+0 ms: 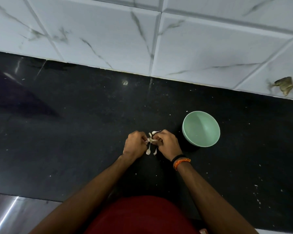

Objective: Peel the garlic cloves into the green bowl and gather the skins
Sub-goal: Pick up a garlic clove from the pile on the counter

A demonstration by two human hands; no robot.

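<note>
Garlic (150, 140) sits pinched between both our hands over the dark surface (74, 115): left hand (136, 144) fingers curled on it, right hand (166, 142) fingers tugging skin. We judge peeling is under way; next, we drop the clove right into the green bowl (201, 128), which looks empty.

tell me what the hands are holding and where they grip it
Both hands pinch one small garlic piece between them: the left hand at its left end, the right hand at its right end. Loose skin hangs below it. Finer detail cannot be told.
</note>
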